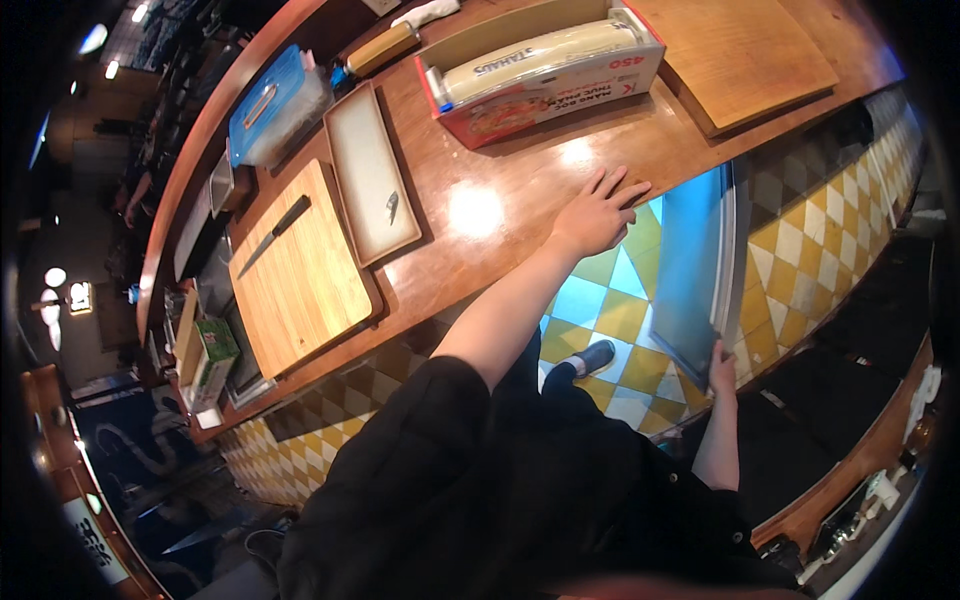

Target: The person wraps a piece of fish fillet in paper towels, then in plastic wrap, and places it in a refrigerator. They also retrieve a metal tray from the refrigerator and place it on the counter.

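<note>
My left hand (598, 212) lies with its fingers spread on the front edge of the wooden counter (455, 262). Lower down on the right, my right hand (721, 368) grips the outer edge of a swung-out glass door (690, 275) with a metal frame, lit blue along its face. The door stands out from below the counter, over the tiled floor. Just beyond my left hand sits a large printed box (560, 105) with a wide roll of plastic wrap (545, 55) in its open top.
A wooden board (745, 60) lies at the far right. To the left are a long tray (365, 170), a cutting board (300, 300) with a knife (274, 236), a blue-lidded container (268, 105) and a green box (212, 360). My shoe (597, 356) is near the door.
</note>
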Tool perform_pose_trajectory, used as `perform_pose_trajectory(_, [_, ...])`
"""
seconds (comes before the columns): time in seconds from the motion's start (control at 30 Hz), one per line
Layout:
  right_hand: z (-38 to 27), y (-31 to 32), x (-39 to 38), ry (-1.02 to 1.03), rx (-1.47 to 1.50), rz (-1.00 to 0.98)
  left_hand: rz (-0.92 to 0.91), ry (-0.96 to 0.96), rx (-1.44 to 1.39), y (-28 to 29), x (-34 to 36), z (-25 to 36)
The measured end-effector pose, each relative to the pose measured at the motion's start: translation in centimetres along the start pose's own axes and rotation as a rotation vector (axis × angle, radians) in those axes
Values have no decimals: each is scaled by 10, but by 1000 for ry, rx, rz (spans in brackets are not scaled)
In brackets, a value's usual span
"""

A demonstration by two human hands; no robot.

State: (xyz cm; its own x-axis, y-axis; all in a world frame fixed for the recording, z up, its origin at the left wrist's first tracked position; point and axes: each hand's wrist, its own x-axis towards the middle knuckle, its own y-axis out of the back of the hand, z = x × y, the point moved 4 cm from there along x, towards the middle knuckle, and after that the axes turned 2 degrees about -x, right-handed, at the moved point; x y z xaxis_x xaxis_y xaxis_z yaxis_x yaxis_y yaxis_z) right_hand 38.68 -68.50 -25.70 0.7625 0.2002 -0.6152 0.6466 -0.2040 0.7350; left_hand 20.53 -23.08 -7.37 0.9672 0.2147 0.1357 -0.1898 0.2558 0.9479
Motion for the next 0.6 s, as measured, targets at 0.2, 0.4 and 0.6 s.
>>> perform_pose_trajectory(0.2, [-99, -75, -64, 267, -469, -395, 216, 95, -567, 26, -45, -1])
perform_pose_trajectory(0.4, [-217, -148, -140, 358, -111, -392, 335, 211, -546, 123, -181, -50])
perform_pose_trajectory(0.6, [-301, -192, -149, 480, -27, -534, 431, 854, -228, 182, -288, -176])
